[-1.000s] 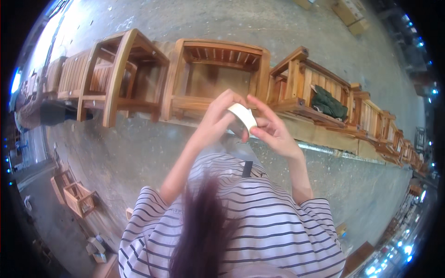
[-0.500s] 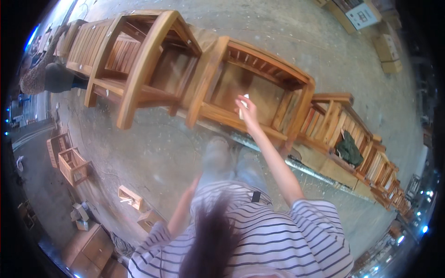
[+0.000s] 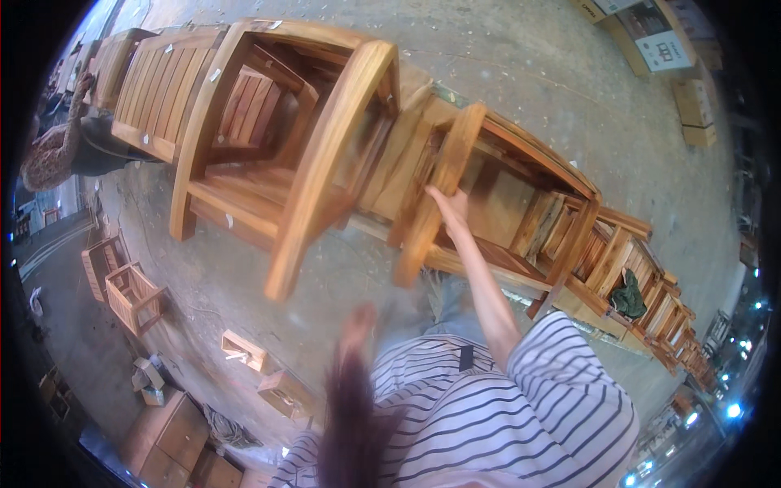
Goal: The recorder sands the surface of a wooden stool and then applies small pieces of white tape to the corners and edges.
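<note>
My right hand is at the near-left post of a wooden chair frame, seemingly closed around the post's inner edge. Its fingertips are partly hidden. No white piece shows in that hand. My left hand hangs low beside my body, smeared by motion, so its fingers cannot be read. To the left of the gripped frame stands a bigger wooden chair frame with thick rails. Small white tags dot its wood.
A row of wooden chairs runs right, with a dark green cloth on one. A person's sleeve shows far left. Cardboard boxes stand top right. A small slatted wooden piece and an open wooden box lie on the floor left.
My right hand has moved from over the chair frame's opening, where it held a small white piece, to the left post. My left hand has risen slightly. The view has shifted left.
</note>
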`<act>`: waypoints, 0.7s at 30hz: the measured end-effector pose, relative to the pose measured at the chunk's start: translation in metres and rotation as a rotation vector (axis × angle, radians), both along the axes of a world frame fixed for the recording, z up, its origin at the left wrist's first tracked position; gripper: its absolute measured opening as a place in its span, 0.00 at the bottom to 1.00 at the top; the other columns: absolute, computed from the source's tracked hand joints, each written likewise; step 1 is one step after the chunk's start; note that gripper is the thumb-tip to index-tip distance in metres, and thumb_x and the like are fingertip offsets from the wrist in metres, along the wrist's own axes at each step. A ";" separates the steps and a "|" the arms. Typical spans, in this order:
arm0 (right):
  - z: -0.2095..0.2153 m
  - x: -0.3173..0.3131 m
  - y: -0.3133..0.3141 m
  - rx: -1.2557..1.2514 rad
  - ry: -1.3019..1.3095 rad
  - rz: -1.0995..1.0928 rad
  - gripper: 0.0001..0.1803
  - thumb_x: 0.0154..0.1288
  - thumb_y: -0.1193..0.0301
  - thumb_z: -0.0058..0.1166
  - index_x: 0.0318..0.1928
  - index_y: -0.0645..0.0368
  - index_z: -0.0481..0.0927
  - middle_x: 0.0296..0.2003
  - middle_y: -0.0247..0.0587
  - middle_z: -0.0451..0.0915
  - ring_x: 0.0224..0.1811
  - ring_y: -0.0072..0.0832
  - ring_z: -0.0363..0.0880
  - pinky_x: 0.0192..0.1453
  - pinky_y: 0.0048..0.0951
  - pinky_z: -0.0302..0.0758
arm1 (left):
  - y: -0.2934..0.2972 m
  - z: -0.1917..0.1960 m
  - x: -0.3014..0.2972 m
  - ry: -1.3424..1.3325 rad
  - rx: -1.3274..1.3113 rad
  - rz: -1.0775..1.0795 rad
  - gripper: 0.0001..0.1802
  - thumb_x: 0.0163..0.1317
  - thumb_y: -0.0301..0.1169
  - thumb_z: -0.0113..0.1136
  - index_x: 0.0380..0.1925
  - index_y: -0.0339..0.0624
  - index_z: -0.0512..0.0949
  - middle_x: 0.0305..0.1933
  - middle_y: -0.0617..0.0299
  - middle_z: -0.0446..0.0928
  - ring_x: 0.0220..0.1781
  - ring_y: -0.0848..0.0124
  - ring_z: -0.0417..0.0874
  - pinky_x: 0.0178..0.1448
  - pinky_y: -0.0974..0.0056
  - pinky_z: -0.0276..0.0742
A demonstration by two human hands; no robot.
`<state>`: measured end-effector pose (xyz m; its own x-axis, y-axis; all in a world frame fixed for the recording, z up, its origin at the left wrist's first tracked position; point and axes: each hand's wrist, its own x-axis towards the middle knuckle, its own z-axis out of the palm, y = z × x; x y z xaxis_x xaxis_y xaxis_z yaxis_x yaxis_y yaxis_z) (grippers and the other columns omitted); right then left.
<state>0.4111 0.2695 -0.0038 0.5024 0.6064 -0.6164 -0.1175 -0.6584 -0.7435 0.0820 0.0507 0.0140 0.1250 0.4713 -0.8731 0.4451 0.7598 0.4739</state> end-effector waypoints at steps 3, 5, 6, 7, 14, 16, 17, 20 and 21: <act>0.070 0.019 -0.025 -0.109 0.032 -0.042 0.27 0.50 0.60 0.71 0.43 0.71 0.81 0.37 0.46 0.84 0.37 0.30 0.82 0.44 0.33 0.77 | 0.131 0.044 0.041 0.049 0.353 0.010 0.29 0.71 0.48 0.49 0.60 0.36 0.73 0.59 0.45 0.76 0.65 0.54 0.74 0.69 0.57 0.66; 0.091 0.037 -0.045 -0.018 0.082 -0.075 0.34 0.52 0.56 0.71 0.48 0.73 0.76 0.42 0.49 0.81 0.43 0.31 0.79 0.48 0.33 0.75 | 0.176 0.007 0.059 0.068 0.532 0.037 0.27 0.71 0.48 0.51 0.55 0.34 0.75 0.55 0.49 0.79 0.58 0.63 0.79 0.62 0.60 0.70; 0.101 0.051 -0.053 -0.095 -0.010 -0.102 0.38 0.53 0.53 0.70 0.50 0.74 0.72 0.45 0.51 0.79 0.46 0.32 0.78 0.49 0.33 0.74 | 0.202 -0.006 0.080 0.108 0.533 -0.021 0.30 0.71 0.51 0.47 0.57 0.34 0.74 0.57 0.49 0.78 0.60 0.61 0.77 0.64 0.59 0.69; 0.115 0.059 -0.060 -0.173 -0.096 -0.130 0.41 0.53 0.51 0.69 0.53 0.74 0.69 0.48 0.53 0.76 0.49 0.33 0.76 0.51 0.34 0.74 | 0.223 -0.016 0.097 0.153 0.535 -0.082 0.33 0.72 0.54 0.44 0.58 0.34 0.73 0.58 0.48 0.77 0.61 0.59 0.76 0.65 0.58 0.67; 0.229 0.148 -0.119 0.186 0.379 -0.406 0.32 0.58 0.44 0.50 0.44 0.64 0.73 0.29 0.41 0.75 0.27 0.28 0.76 0.28 0.27 0.77 | 0.240 0.090 0.198 -0.286 0.222 0.135 0.52 0.67 0.70 0.21 0.70 0.31 0.57 0.72 0.49 0.61 0.74 0.61 0.59 0.77 0.61 0.47; 0.249 0.167 -0.133 0.319 0.472 -0.386 0.32 0.57 0.43 0.49 0.41 0.63 0.73 0.28 0.39 0.72 0.24 0.28 0.73 0.27 0.27 0.75 | 0.226 0.133 0.200 -0.190 0.219 0.106 0.49 0.69 0.68 0.21 0.61 0.32 0.67 0.56 0.52 0.70 0.58 0.60 0.66 0.66 0.57 0.58; 0.250 0.177 -0.143 0.356 0.516 -0.410 0.32 0.56 0.42 0.49 0.40 0.63 0.72 0.28 0.38 0.71 0.24 0.28 0.72 0.28 0.27 0.74 | 0.219 0.150 0.207 -0.095 0.203 0.097 0.48 0.70 0.67 0.22 0.52 0.33 0.77 0.40 0.54 0.79 0.42 0.60 0.74 0.55 0.53 0.68; 0.213 0.208 -0.179 0.446 0.662 -0.386 0.32 0.55 0.41 0.48 0.38 0.62 0.72 0.27 0.37 0.70 0.23 0.27 0.70 0.29 0.25 0.72 | 0.202 0.196 0.233 -0.247 0.235 0.115 0.46 0.71 0.66 0.23 0.53 0.35 0.77 0.40 0.54 0.79 0.43 0.64 0.75 0.54 0.58 0.69; 0.199 0.213 -0.188 0.461 0.656 -0.405 0.32 0.55 0.41 0.48 0.38 0.62 0.72 0.27 0.37 0.70 0.23 0.27 0.70 0.29 0.25 0.72 | 0.197 0.196 0.241 -0.253 0.239 0.091 0.46 0.71 0.66 0.23 0.53 0.35 0.77 0.40 0.54 0.79 0.43 0.64 0.75 0.54 0.58 0.69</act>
<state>0.6238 0.0818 0.1949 0.3639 0.7177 -0.5936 -0.7700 -0.1268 -0.6254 0.3229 0.2479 0.2102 0.2712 0.6776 -0.6836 0.2264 0.6454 0.7296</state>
